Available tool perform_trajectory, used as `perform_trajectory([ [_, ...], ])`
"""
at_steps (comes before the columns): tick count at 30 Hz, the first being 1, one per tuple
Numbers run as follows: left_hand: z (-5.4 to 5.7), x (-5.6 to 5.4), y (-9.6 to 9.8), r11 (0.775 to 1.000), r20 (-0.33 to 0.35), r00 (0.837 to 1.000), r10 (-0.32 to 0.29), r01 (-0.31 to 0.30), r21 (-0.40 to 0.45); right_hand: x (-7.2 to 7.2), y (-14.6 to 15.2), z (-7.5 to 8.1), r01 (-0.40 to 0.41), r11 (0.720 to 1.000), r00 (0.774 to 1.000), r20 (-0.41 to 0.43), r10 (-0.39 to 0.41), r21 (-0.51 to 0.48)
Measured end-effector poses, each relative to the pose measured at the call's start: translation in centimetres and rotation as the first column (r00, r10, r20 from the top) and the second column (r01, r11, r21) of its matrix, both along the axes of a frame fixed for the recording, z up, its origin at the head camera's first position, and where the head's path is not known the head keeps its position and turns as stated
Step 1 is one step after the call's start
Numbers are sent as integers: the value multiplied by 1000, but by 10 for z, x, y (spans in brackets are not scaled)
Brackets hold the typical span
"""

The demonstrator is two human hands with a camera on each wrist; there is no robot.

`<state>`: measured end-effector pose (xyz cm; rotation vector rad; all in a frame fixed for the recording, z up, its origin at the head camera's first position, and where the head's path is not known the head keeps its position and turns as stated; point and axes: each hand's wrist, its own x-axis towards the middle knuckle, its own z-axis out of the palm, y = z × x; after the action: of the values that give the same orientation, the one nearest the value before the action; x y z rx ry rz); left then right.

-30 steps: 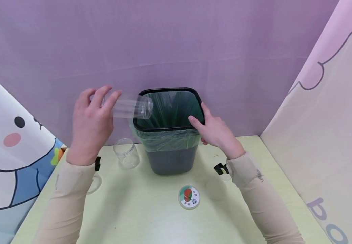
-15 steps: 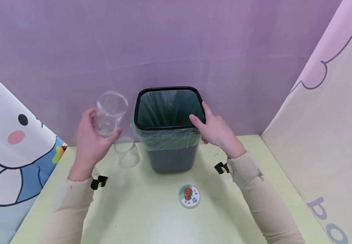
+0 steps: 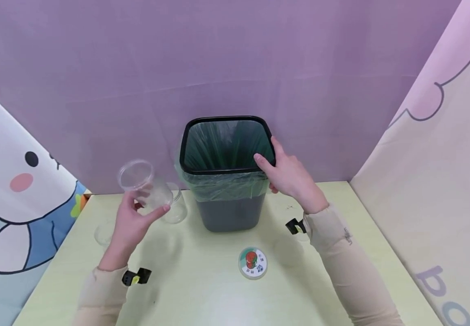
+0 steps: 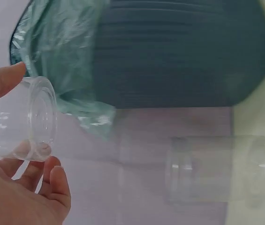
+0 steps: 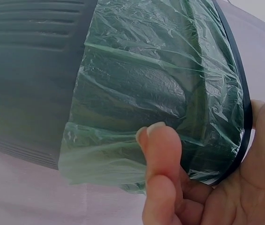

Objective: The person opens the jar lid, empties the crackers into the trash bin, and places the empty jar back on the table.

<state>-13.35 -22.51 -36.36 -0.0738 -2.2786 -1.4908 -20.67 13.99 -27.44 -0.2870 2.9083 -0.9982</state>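
My left hand grips a clear plastic jar, thumb on one side and fingers on the other. The jar is tilted, its mouth up and to the left, and looks empty. In the left wrist view its round base faces the bin. My right hand holds the right side of a grey trash bin, thumb over the black rim and fingers against the outside. A green plastic liner is folded over the rim. Another clear jar stands on the table, partly hidden behind the held one.
A round lid with a tomato picture lies on the table in front of the bin. A clear round piece lies left of my left wrist. A purple cloth hangs behind, with printed panels at both sides.
My left hand has turned the jar from sideways over the bin's left rim to mouth up, then brought it left and down toward the table. The right hand and bin have stayed put.
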Motion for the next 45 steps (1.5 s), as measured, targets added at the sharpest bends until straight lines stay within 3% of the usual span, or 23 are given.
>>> perform_trajectory([
  [9,-38,7,-4,998,31,999,-41,43,-41,0,-1,1,-4,1000,1000,1,4,-6],
  [14,-62,7,-8,979,96,993,-75,91,-181,0,1,-1,13,1000,1000,-2,-13,-26],
  [18,-80,6,-10,955,185,978,-93,140,-262,2,2,-3,34,998,999,-14,-35,-44],
  [25,-113,-1,-12,960,288,949,-125,190,-208,3,5,-6,42,996,997,-64,-47,-79],
  [31,-135,-7,-11,958,348,925,-151,223,-178,6,6,-9,38,993,994,-96,-49,-111],
  [37,-142,-6,-10,949,368,922,-123,218,-230,9,5,-10,28,992,993,-107,-42,-122],
  [45,-139,-6,-11,942,401,908,-122,234,-241,10,7,-15,1,990,987,-159,-23,-139],
])
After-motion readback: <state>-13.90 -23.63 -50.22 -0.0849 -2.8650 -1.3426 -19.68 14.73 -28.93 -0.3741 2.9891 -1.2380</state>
